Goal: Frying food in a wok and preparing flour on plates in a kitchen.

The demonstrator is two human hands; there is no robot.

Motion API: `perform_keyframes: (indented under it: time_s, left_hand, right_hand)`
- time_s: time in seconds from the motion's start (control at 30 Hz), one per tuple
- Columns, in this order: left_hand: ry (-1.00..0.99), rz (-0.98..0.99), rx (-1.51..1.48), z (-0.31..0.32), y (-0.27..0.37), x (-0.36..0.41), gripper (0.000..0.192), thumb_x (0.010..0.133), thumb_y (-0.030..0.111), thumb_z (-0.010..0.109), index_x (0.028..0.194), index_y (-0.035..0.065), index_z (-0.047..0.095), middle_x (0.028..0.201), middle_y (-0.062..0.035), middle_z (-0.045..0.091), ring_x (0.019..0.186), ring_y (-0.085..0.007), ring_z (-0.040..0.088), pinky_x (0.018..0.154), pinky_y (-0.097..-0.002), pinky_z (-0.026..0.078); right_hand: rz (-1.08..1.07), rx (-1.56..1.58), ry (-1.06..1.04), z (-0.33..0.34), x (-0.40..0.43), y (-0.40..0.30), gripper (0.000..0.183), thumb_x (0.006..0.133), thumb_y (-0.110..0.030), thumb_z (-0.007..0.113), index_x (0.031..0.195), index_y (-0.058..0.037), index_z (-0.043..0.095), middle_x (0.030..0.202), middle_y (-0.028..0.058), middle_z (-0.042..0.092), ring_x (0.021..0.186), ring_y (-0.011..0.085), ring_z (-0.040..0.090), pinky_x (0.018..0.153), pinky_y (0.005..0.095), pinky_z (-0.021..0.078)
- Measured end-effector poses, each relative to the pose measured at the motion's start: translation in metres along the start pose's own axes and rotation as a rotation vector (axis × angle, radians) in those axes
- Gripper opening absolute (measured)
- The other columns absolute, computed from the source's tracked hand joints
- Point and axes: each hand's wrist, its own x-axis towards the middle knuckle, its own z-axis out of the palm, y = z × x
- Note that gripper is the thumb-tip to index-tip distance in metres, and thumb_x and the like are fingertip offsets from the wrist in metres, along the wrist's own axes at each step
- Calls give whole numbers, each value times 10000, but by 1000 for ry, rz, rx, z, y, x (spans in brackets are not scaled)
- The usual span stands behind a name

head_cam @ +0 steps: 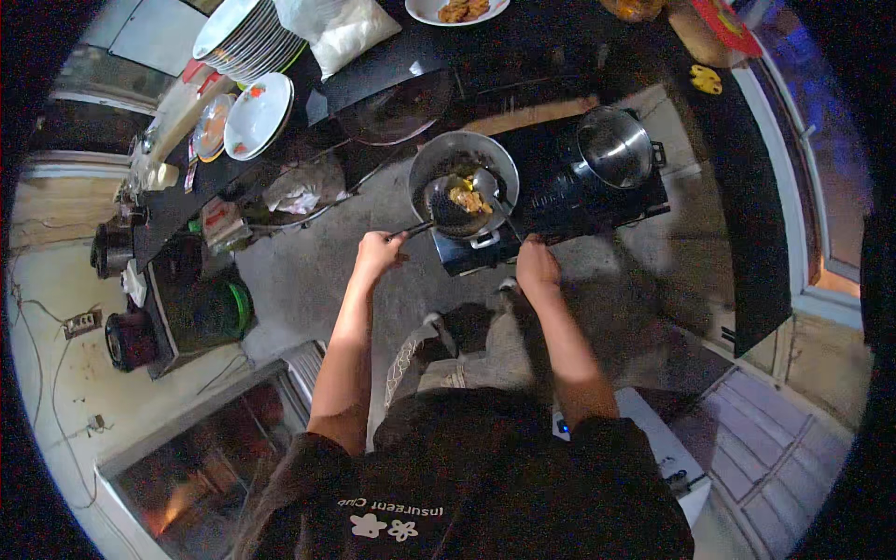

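Note:
My left hand (381, 252) is closed around the black handle of a round skimmer (448, 218), whose head is over the near part of a deep metal pan (513, 164). Golden-brown fried food (467, 199) lies on the skimmer. In my right hand (537, 262) is the thin handle of a metal ladle (484, 183); its bowl is beside the food, inside the pan's outline. Dark oil shows at the pan's bottom. Beneath the pan is the left part of a black gas stove (549, 199). Whether the ladle touches the food cannot be told.
A metal pot (614, 147) stands on the stove's right side. Beyond are a plate of fried food (420, 8), a bag of white powder (353, 35), stacked plates (245, 49) and white bowls (257, 115) on the dark counter (434, 52). A yellow object (705, 80) lies at right.

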Motion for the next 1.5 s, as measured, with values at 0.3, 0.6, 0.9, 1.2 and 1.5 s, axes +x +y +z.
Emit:
perform_keyframes:
  time_s: [0.3,0.6,0.9,1.2,1.5]
  left_hand:
    - [-514,-422,201,-5,45,3,276,828,213,662,742,-46,624,706,-145,672,637,-216,687,511,-331,561]
    - [-865,-645,-222,40,5,6,231,867,220,532,945,24,625,890,-75,696,649,-149,651,533,-256,508]
    - [-606,-832,-793,77,-7,14,195,905,260,531,931,66,538,812,-38,665,600,-115,601,497,-246,499]
    - [-789,-846,-1025,49,-9,21,218,932,155,407,726,82,412,555,29,407,454,-82,402,389,-217,382]
    - [-735,-603,-689,-22,6,26,152,926,84,385,788,30,417,644,-34,455,532,-120,474,408,-241,430]
  right_hand:
    - [-78,108,-75,16,12,22,226,866,-158,510,1034,-26,585,992,200,651,930,414,624,768,506,511]
    - [-114,98,-214,2,14,17,333,927,-249,455,1166,-47,569,1051,215,630,1005,433,577,865,513,466]
    - [-3,201,-116,31,3,2,345,905,-241,487,1176,-55,591,1095,220,615,1034,403,577,879,489,465]
    - [202,142,-34,20,-33,-43,296,872,-217,501,1115,-95,621,1015,213,643,952,409,609,832,503,487]
    - [141,70,259,40,-72,-80,289,900,-202,500,1127,-58,608,904,229,648,861,411,619,741,485,509]
